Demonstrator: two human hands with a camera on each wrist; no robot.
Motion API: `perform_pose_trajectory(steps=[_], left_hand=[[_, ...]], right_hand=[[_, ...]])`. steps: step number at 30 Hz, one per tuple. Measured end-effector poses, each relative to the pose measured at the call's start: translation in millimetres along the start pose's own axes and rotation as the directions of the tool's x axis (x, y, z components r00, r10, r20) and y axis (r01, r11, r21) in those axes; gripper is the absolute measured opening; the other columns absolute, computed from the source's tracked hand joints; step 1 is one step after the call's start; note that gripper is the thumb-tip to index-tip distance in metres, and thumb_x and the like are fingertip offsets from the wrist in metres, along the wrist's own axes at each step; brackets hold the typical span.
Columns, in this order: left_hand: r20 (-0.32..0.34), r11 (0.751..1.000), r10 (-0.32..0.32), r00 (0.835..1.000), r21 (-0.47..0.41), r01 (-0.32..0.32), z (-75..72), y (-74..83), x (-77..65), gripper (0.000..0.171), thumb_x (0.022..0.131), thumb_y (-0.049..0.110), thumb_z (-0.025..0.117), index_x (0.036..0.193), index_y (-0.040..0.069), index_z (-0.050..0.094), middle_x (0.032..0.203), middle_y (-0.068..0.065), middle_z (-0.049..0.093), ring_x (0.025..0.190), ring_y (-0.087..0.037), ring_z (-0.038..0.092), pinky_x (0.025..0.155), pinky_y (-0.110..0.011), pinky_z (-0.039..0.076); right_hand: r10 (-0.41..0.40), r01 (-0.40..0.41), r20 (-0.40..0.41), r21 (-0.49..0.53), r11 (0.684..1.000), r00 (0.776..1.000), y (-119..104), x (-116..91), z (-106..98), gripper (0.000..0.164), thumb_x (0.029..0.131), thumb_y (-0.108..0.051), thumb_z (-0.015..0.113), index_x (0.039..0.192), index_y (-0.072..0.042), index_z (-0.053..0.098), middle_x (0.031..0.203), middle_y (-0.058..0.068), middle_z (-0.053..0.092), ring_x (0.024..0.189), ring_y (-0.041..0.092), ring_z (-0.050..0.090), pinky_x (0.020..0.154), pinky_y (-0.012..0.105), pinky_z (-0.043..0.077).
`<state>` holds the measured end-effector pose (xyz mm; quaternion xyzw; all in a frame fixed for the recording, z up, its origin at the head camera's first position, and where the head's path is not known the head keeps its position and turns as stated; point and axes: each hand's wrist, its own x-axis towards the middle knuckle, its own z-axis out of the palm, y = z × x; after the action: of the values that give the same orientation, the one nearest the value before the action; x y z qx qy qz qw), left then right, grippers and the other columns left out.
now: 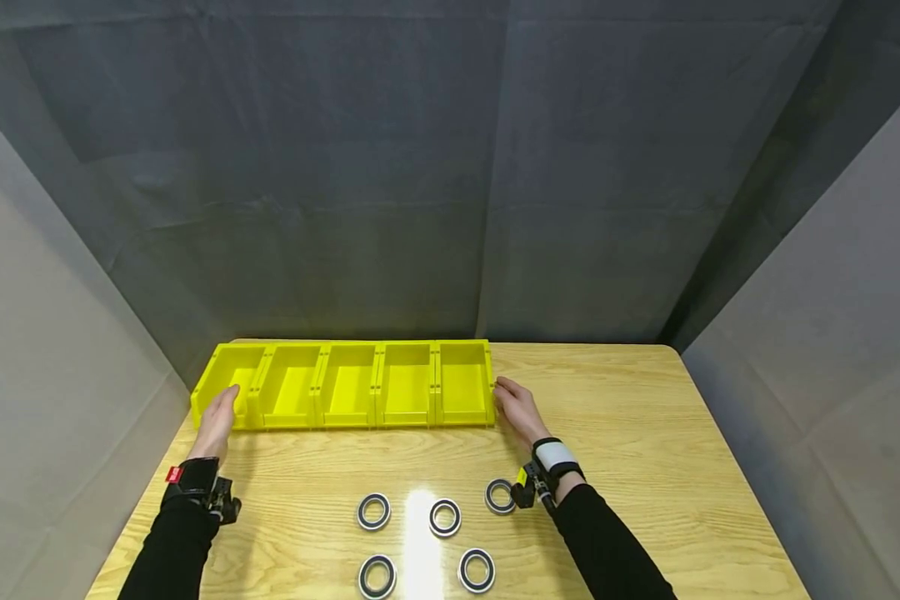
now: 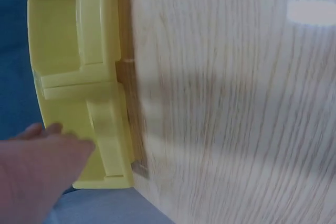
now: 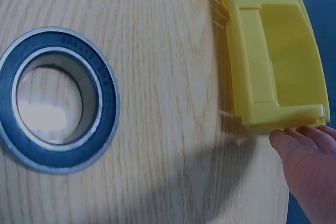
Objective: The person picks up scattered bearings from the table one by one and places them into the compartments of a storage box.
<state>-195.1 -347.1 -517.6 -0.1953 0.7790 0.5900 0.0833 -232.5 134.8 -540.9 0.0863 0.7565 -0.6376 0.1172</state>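
A row of several joined yellow bins (image 1: 348, 383) lies along the back of the table, each compartment bare inside. My left hand (image 1: 219, 421) is at the left end of the row, overlapping the front of the leftmost bin. In the left wrist view this hand (image 2: 44, 169) reaches over that bin, its fingertips blurred. At the other end, my right hand (image 1: 519, 408) has its fingertips right at the outer side wall of the rightmost bin. The right wrist view shows those fingers (image 3: 302, 135) extended along the bin's end (image 3: 257, 114), partly hidden behind it.
Several ball bearings with black seals lie near the front of the wooden table (image 1: 607, 433), one (image 1: 499, 497) beside the right wrist and another (image 1: 373, 512) left of centre. Grey cloth (image 1: 360, 167) hangs behind the table, with pale panels (image 1: 832, 333) at both sides.
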Motion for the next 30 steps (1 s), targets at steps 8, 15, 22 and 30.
perform_pose_trajectory(steps=[8,15,22,30], left_hand=[[0.100,0.999,-0.023,0.995,0.048,0.019,0.2,3.2,7.8,0.076,0.107,0.051,0.014,0.158,0.001,-0.013,0.166,-0.021,-0.018,0.155,-0.041,-0.015,0.128,-0.054,-0.004],[0.097,0.989,0.010,0.995,0.145,-0.025,-0.6,1.6,8.1,0.075,0.107,0.051,0.014,0.160,0.001,-0.004,0.167,-0.024,-0.009,0.156,-0.043,-0.008,0.128,-0.055,0.001],[0.073,0.981,0.017,0.997,0.194,-0.031,-2.7,-0.8,10.2,0.079,0.106,0.055,0.018,0.159,-0.002,0.002,0.167,-0.026,0.000,0.156,-0.044,-0.001,0.128,-0.054,0.005],[0.095,0.972,0.032,0.995,0.231,-0.054,3.6,-3.9,9.3,0.076,0.107,0.052,0.019,0.160,-0.002,0.008,0.166,-0.027,0.005,0.156,-0.045,0.003,0.128,-0.054,0.008]], right_hand=[[-0.021,0.020,0.010,0.051,0.998,1.000,-1,4,13,0.052,0.106,-0.008,0.037,0.156,0.005,0.029,0.162,0.027,0.028,0.151,0.040,0.031,0.121,0.051,0.033],[-0.035,0.029,0.064,0.083,0.996,0.997,-3,3,19,0.055,0.105,-0.005,0.036,0.158,0.004,0.023,0.165,0.027,0.021,0.152,0.042,0.025,0.122,0.052,0.029],[-0.026,0.026,0.072,0.002,1.000,0.997,-4,1,18,0.057,0.105,-0.007,0.036,0.159,0.002,0.019,0.166,0.024,0.018,0.153,0.041,0.024,0.122,0.053,0.029],[-0.046,0.050,0.075,-0.053,0.997,0.996,2,3,6,0.057,0.104,-0.007,0.037,0.158,0.004,0.020,0.165,0.026,0.020,0.152,0.042,0.025,0.122,0.053,0.029]])
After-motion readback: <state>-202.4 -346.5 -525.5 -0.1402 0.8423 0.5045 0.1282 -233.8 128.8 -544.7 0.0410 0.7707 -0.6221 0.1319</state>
